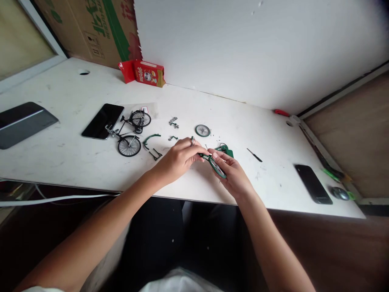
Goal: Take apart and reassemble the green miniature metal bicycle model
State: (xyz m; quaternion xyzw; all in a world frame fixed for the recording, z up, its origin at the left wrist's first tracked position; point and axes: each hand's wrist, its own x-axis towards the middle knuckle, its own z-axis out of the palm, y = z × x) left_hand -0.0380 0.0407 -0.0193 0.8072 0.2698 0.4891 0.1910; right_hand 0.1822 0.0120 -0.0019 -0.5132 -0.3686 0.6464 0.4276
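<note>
Near the table's front edge, my right hand [232, 174] grips a small green-rimmed toy bicycle wheel [216, 167], tilted in the fingers. My left hand [182, 156], a ring on one finger, pinches a dark green piece of the toy bicycle frame [204, 155] that meets the wheel; the fingers hide most of it. Just behind the hands lie another green-rimmed wheel [202, 130] and a green part with a black loop [226, 151]. To the left are a curved green mudguard [151, 139], a black stand-like piece [155, 154] and small silver parts [173, 122].
An assembled black model bicycle [130, 132] stands at left beside a black phone [103, 121]. A small screwdriver [254, 155] lies right of the hands, with another phone [313, 183] farther right. A red box [148, 73] rests against the back wall.
</note>
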